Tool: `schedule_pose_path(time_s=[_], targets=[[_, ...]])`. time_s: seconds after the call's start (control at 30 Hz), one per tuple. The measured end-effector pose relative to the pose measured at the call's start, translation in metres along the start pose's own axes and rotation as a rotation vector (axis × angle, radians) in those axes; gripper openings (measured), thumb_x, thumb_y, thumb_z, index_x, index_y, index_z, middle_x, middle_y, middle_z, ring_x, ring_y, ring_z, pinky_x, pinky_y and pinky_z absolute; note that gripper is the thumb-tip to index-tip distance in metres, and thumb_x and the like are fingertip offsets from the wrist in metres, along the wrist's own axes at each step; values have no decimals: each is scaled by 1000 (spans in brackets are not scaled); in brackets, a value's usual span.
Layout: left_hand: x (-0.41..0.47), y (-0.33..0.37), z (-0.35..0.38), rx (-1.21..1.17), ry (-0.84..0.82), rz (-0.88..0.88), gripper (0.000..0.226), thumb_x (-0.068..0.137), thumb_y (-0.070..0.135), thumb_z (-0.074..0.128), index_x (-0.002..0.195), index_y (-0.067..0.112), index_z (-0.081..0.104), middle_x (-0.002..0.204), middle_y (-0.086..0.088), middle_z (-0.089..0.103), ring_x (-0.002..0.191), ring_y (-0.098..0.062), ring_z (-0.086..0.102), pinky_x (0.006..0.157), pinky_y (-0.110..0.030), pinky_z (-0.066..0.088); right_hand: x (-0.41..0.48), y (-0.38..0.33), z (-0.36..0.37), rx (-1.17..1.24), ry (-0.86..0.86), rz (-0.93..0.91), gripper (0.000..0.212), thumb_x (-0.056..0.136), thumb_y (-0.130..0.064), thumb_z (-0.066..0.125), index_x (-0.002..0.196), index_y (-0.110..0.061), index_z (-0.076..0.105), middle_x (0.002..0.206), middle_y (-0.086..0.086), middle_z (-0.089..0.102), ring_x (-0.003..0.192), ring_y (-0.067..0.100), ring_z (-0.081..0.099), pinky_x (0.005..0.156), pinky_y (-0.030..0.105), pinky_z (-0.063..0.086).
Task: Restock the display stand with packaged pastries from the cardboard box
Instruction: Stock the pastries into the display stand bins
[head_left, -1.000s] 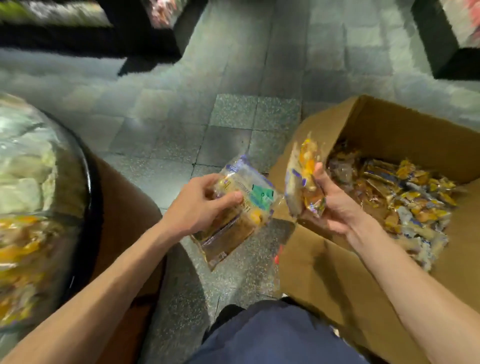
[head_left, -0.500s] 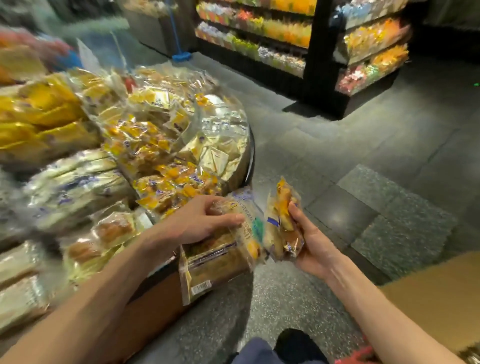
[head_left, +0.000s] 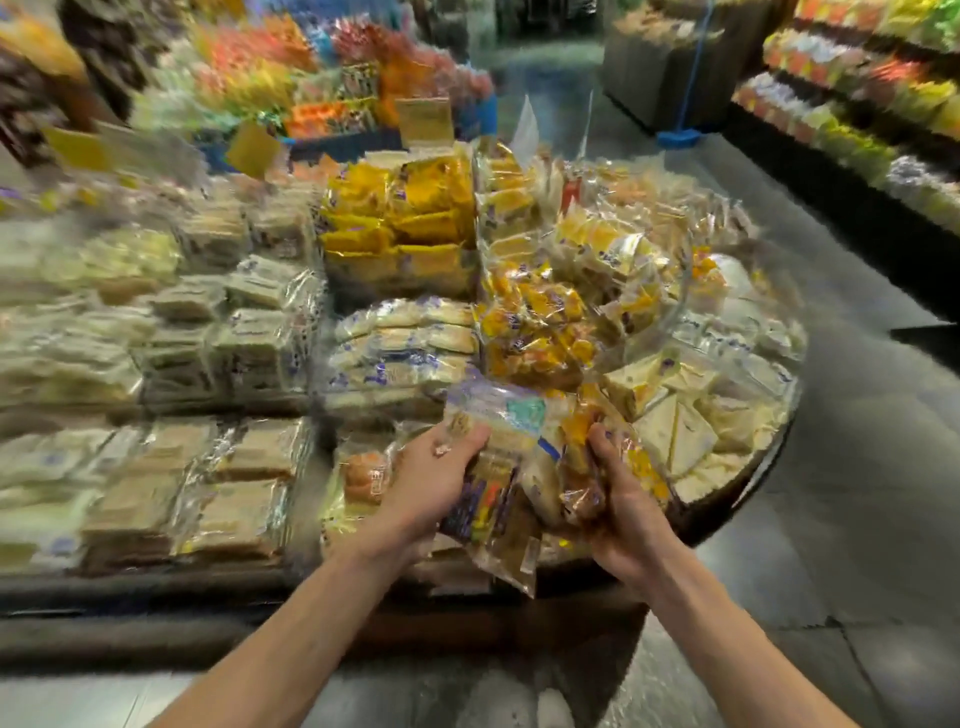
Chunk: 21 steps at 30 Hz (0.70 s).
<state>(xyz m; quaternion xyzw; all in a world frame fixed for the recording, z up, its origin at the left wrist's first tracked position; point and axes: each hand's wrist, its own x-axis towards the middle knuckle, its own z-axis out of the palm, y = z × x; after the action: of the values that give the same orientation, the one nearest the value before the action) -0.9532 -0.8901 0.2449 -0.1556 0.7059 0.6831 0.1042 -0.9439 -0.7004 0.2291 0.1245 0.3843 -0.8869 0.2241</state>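
Over the front of the already crowded display stand (head_left: 735, 501), the grip of the left hand (head_left: 431, 480) is grasping a clear pastry packet (head_left: 501, 441) and that of the right hand (head_left: 626, 512) is holding a yellow packet (head_left: 584, 452), so both are, I think, not yet being placed.

Stacked clear-wrapped pastry packs (head_left: 405, 343) crowd the dark-rimmed round display stand (head_left: 748, 493) across left and centre, while open grey tiled floor (head_left: 872, 467) runs along the right, below dark stocked shelves (head_left: 852, 119).
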Motion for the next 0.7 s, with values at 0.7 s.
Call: schedule_pose_path(time_s=[0.7], targets=[[89,-11,-91,-259,296,17,20,103,20,51,95,10,66,84,-8,70,69,-20,63,60,-33,52,155,3,51,-128,76,206,58,72,-47,69,121,-15,67,113,15,73,88,27,75,78,43,57]])
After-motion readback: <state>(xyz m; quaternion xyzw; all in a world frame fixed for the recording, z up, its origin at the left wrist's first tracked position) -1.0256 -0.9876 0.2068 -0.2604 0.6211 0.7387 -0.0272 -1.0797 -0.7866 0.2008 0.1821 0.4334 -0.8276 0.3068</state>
